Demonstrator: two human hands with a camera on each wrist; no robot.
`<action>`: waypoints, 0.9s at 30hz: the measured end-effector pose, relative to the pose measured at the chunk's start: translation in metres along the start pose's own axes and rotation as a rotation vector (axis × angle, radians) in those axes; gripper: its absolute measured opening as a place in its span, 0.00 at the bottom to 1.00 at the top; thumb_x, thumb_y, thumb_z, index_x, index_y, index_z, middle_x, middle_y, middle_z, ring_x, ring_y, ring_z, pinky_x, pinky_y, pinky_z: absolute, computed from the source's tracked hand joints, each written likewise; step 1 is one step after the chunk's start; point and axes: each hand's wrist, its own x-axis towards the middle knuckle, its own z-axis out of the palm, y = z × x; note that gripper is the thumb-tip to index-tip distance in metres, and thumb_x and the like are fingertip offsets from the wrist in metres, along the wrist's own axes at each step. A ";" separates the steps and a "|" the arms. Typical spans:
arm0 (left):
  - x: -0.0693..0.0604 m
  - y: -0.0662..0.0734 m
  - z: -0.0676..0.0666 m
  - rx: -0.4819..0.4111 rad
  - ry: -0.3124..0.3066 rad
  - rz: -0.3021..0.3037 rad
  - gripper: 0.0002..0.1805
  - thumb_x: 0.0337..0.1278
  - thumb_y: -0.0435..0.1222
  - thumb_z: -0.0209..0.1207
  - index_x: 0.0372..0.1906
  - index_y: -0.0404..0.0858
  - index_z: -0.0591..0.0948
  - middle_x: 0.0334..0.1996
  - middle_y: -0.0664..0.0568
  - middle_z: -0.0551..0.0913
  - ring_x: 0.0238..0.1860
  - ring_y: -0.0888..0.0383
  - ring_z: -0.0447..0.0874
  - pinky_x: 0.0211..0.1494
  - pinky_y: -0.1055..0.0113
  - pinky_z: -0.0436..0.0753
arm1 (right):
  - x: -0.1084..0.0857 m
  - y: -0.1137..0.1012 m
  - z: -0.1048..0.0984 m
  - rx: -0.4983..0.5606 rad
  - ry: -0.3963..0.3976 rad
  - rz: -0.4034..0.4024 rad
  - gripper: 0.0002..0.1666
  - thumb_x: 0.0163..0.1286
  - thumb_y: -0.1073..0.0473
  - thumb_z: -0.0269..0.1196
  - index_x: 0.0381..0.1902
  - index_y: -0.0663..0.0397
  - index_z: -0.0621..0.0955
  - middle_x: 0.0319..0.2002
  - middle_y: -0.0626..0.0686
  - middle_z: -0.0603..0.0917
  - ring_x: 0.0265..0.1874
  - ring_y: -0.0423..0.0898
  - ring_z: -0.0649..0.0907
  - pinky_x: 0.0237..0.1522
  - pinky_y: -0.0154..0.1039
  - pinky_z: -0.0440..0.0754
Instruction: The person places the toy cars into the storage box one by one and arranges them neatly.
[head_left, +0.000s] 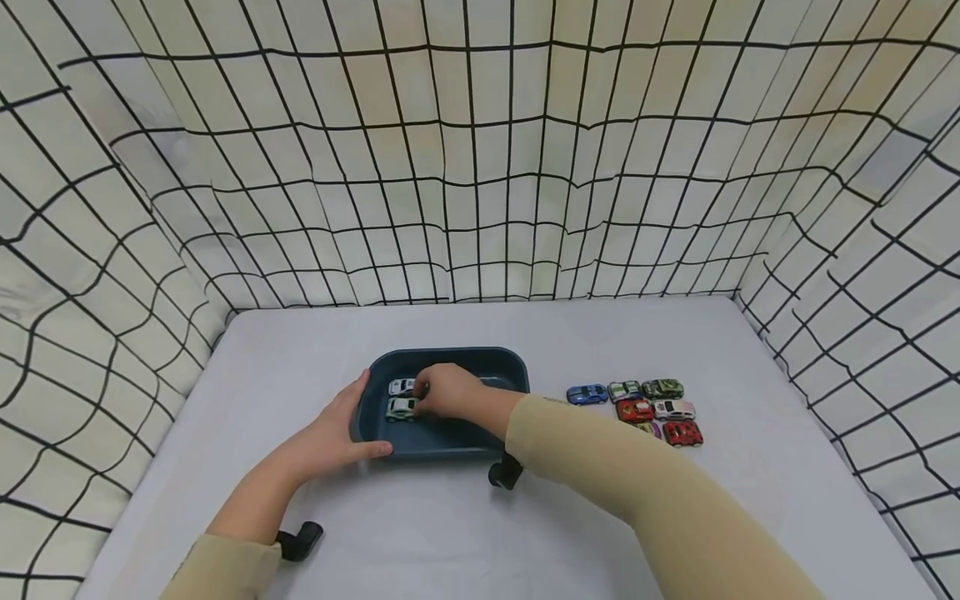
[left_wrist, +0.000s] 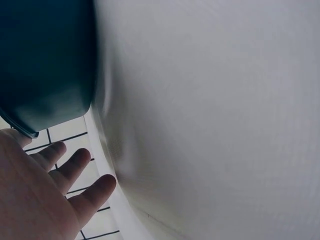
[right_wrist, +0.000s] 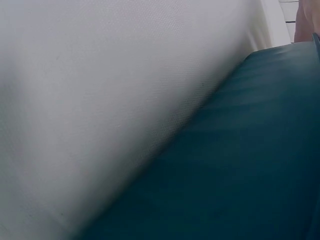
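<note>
A dark blue-green tray (head_left: 450,452) sits on the white-covered table. My left hand (head_left: 330,433) rests against its left end, thumb on the near rim and straight fingers along the side. In the left wrist view the fingers (left_wrist: 82,197) spread beside the tray's wall (left_wrist: 55,100). Inside the tray, my right hand (head_left: 453,392) has its fingers curled down and pinches a small, dark toy car, mostly hidden by the fingers. Just left of the fingertips stand a white toy car (head_left: 401,387) and a pale green toy car (head_left: 401,408). The right wrist view shows the tray's outer wall (right_wrist: 240,150).
Right of the tray, several toy cars stand grouped, among them a blue car (head_left: 587,394), a dark green car (head_left: 663,388) and a red car (head_left: 682,433). The right forearm partly covers a purple one (head_left: 649,428). Black-grid netting (head_left: 495,200) hangs around the table.
</note>
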 end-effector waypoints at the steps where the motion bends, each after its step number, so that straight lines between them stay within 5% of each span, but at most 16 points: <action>1: 0.000 0.000 0.000 -0.001 0.001 0.000 0.68 0.48 0.60 0.69 0.80 0.38 0.36 0.77 0.31 0.45 0.75 0.31 0.45 0.68 0.31 0.57 | 0.000 0.000 0.000 0.007 -0.002 0.002 0.16 0.63 0.51 0.72 0.48 0.46 0.85 0.38 0.44 0.83 0.24 0.37 0.80 0.30 0.31 0.77; 11: 0.000 -0.001 -0.003 0.022 0.012 0.012 0.68 0.47 0.59 0.70 0.79 0.37 0.39 0.77 0.32 0.45 0.75 0.31 0.45 0.68 0.31 0.57 | -0.004 0.006 -0.012 0.119 -0.041 -0.028 0.18 0.65 0.53 0.71 0.52 0.48 0.84 0.28 0.45 0.87 0.24 0.38 0.84 0.27 0.32 0.80; 27: 0.002 0.004 -0.001 0.063 0.015 -0.003 0.69 0.46 0.62 0.69 0.80 0.37 0.39 0.77 0.32 0.45 0.74 0.29 0.46 0.66 0.29 0.59 | -0.037 0.022 -0.061 0.357 -0.056 -0.114 0.27 0.68 0.53 0.67 0.64 0.51 0.79 0.44 0.56 0.88 0.40 0.56 0.88 0.40 0.44 0.86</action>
